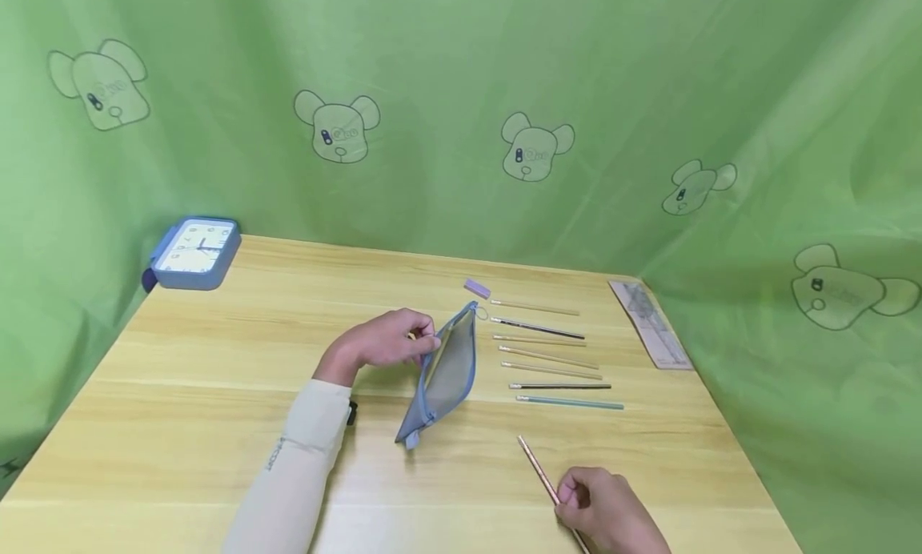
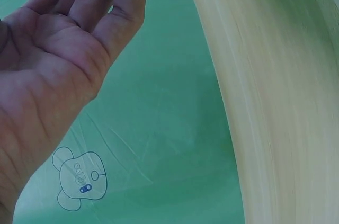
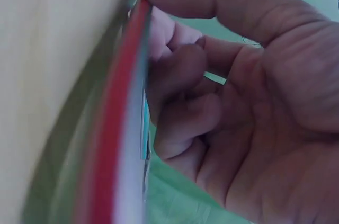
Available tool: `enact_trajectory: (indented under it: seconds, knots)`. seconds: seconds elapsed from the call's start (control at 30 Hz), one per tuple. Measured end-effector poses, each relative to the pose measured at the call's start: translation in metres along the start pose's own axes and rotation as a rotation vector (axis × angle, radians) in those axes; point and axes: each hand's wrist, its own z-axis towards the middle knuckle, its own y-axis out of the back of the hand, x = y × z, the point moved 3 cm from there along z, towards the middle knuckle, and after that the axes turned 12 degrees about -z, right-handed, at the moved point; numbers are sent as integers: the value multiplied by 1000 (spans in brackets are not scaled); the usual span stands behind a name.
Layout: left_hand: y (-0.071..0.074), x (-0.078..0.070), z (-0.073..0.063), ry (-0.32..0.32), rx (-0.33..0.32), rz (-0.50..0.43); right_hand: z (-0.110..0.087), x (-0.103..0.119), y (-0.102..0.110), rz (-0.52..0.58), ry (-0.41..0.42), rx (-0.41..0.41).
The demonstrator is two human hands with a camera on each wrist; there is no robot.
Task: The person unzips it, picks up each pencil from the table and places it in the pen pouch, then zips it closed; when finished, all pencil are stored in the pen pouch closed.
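In the head view my left hand [image 1: 392, 338] pinches the near-left edge of a blue zip pencil pouch [image 1: 452, 374] with see-through grey sides. The pouch stands tilted on the table, its mouth spread, and a thin yellowish strip shows along its inner side. My right hand [image 1: 605, 506] pinches a reddish pencil [image 1: 539, 467] between thumb and fingers at the table's front right. In the right wrist view that pencil [image 3: 119, 107] runs blurred and close along the tabletop, with the thumb on it. Only the palm and curled fingers of the left hand [image 2: 69, 49] show in the left wrist view.
Several pencils, among them a blue one [image 1: 572, 403] and a black one [image 1: 562, 387], lie in a row right of the pouch. A purple eraser [image 1: 477, 288] lies behind it. A flat ruler-like sheet [image 1: 651, 326] lies at the right edge, a blue clock [image 1: 196, 254] back left.
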Motion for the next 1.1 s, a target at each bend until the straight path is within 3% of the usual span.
enact_trajectory:
  seconds: [0.13,0.23,0.37,0.53,0.77,1.1]
  knots:
    - [1,-1,0,-7,5,9,4,5,9,79,-3,22]
    - [2,-3,0,-6,-2,20,9,17,26,149,-6,-16]
    - [2,-3,0,-7,-13,13,23,44,54,205,131,-83]
    - [-2,-2,0,-8,-7,-3,45,79,74,235,318,-16]
    - [-5,-1,2,-5,-15,20,74,112,76,205,345,84]
    - [-2,1,3,-11,-21,14,83,134,90,186,361,56]
